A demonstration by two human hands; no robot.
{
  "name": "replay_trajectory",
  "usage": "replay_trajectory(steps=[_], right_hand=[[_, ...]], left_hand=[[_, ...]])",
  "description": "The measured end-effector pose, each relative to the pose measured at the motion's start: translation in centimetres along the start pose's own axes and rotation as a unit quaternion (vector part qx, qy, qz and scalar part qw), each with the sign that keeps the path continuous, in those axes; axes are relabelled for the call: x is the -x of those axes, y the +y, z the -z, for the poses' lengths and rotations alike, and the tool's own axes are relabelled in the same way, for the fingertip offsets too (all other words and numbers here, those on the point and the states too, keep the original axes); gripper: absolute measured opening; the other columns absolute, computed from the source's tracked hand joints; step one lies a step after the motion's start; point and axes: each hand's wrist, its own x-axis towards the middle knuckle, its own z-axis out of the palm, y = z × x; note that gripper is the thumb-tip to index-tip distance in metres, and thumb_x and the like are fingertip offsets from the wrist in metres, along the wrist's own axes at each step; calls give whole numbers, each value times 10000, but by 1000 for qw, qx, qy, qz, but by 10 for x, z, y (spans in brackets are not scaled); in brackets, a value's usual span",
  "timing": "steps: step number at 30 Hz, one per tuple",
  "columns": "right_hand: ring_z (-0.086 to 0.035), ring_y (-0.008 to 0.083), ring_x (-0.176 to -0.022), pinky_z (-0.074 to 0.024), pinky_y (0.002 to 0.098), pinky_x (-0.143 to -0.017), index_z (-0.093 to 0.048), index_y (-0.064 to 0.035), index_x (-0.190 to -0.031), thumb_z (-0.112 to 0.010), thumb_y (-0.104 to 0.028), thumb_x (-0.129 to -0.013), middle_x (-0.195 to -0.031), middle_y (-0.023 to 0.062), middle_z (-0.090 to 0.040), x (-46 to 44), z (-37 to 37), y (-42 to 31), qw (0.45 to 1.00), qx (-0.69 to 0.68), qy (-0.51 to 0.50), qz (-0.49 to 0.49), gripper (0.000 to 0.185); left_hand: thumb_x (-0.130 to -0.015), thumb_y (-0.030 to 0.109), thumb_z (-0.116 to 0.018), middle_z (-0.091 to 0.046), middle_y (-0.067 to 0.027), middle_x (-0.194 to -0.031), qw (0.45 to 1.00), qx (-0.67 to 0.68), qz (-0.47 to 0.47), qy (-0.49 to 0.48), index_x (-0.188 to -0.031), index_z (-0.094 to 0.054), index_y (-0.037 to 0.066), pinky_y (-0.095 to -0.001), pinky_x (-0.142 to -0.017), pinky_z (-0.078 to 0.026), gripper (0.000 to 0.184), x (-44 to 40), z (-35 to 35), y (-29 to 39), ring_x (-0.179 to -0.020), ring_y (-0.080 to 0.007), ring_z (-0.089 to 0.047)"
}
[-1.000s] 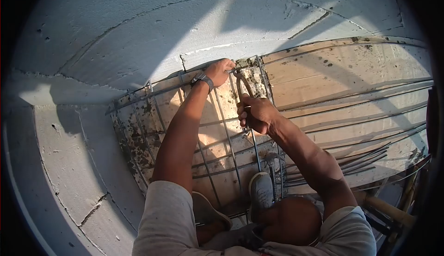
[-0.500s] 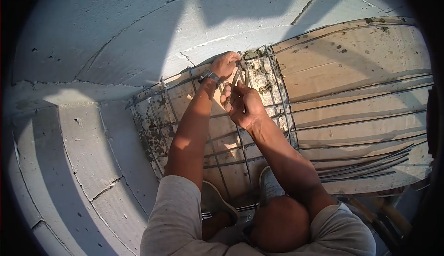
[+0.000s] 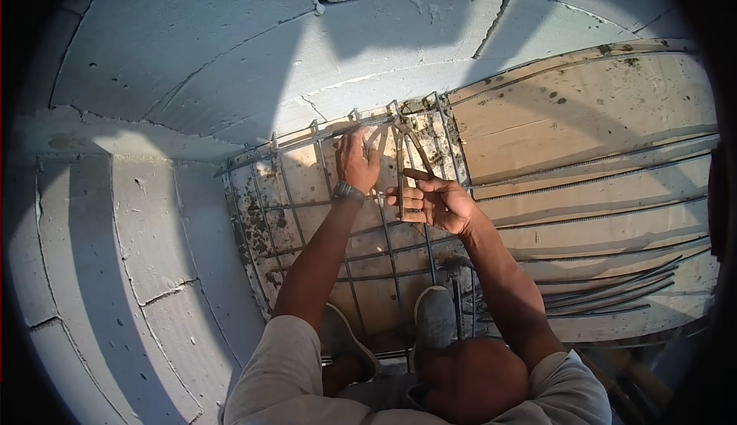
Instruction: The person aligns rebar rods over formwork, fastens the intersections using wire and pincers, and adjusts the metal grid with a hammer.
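Note:
A pair of pincers (image 3: 421, 152) is in my right hand (image 3: 447, 207), its handles spread and its jaws up at the top bar of the rebar grid (image 3: 390, 250). The thumb lies along one handle and the fingers reach around the other. My left hand (image 3: 357, 162), wearing a wristwatch (image 3: 348, 192), is left of the pincers, over the grid near its top bar. Its fingers stretch forward and look loosely apart; the fingertips are partly shaded, and no object shows in them.
Pale block walls (image 3: 230, 56) rise ahead and on the left. Wooden formwork (image 3: 576, 110) extends to the right, with long rebars (image 3: 591, 185) across it and a bundle of short bars (image 3: 622, 291). My shoes (image 3: 435, 319) stand at the grid's near edge.
My left hand has come away from the pincers' jaws, moving left and nearer. My right hand has moved right and nearer, and the pincers' handles have spread wider.

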Motion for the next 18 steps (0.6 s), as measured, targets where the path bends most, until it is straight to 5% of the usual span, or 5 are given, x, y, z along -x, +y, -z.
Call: replay_trajectory(steps=[6, 9, 13, 18], right_hand=[[-585, 414, -1271, -495, 496, -1063, -279, -36, -1533, -470, -103, -987, -1424, 302, -528, -8, 10, 19, 995, -85, -51, 33, 582], [-573, 408, -1290, -482, 497, -1078, -262, -32, -1541, -479, -105, -979, -1432, 292, -526, -16, 5, 29, 991, -101, -77, 30, 607], [-606, 381, -1256, -490, 480, -1063, -255, -69, -1567, -489, -65, -971, -1413, 247, -563, -12, 6, 26, 998, -29, -55, 14, 640], [-663, 266, -1126, -553, 387, -919, -332, -127, -1569, -550, -99, -986, -1301, 185, -638, 2, 24, 30, 985, 151, 81, -17, 623]], left_hand=[[-968, 234, -562, -578, -157, -1296, 969, 171, 169, 63, -1434, -484, 59, -434, -977, -480, 505, 70, -29, 17, -1179, -353, -583], [-984, 234, -525, -582, -170, -1282, 957, 141, 254, -18, -1449, -473, 41, -424, -944, -497, 507, 78, -21, 18, -1164, -355, -593], [-973, 190, -536, -638, -200, -1174, 986, 16, 166, 21, -1484, -459, 40, -431, -876, -509, 538, 92, -43, -9, -1039, -358, -638], [-975, 171, -573, -681, -212, -1014, 986, 82, 130, 62, -1413, -550, 3, -440, -832, -527, 470, 76, -18, 17, -922, -375, -670]])
